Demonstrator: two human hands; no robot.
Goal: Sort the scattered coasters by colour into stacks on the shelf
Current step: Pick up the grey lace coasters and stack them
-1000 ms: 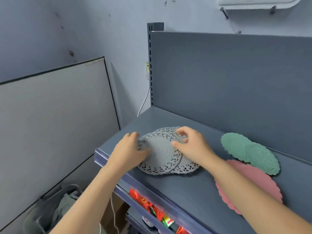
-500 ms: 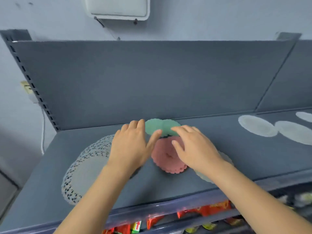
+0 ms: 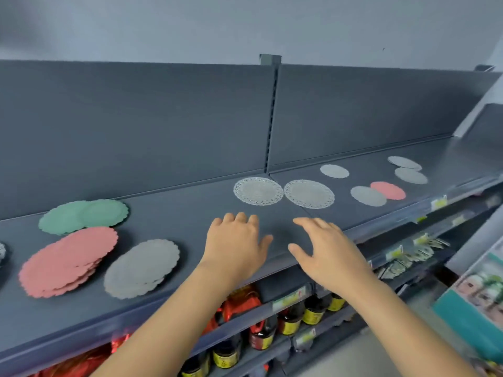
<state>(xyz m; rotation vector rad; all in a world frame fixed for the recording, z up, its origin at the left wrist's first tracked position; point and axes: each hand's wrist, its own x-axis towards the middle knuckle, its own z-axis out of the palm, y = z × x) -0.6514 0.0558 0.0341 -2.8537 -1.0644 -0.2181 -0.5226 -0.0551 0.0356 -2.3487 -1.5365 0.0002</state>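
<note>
On the dark grey shelf (image 3: 190, 213), a green stack (image 3: 81, 216), a pink stack (image 3: 68, 261) and a grey scalloped stack (image 3: 141, 268) lie at the left. Two grey lace coasters (image 3: 258, 191) (image 3: 309, 193) lie side by side at mid-shelf. Farther right lie a small grey coaster (image 3: 334, 171), a grey one (image 3: 368, 195) touching a pink one (image 3: 389, 190), and two more grey ones (image 3: 404, 162) (image 3: 411, 176). My left hand (image 3: 235, 242) and my right hand (image 3: 324, 248) hover palm-down over the bare shelf just in front of the lace coasters, fingers spread, holding nothing.
A tall grey back panel (image 3: 136, 126) rises behind the shelf, with an upright post (image 3: 270, 112) at the middle. Lower shelves hold dark bottles (image 3: 288, 319) and red packets (image 3: 236, 303). A printed box (image 3: 473, 308) stands at the right edge.
My view has swung right along the shelf. Both hands have left the stacks at the left and now hover before the two lace coasters.
</note>
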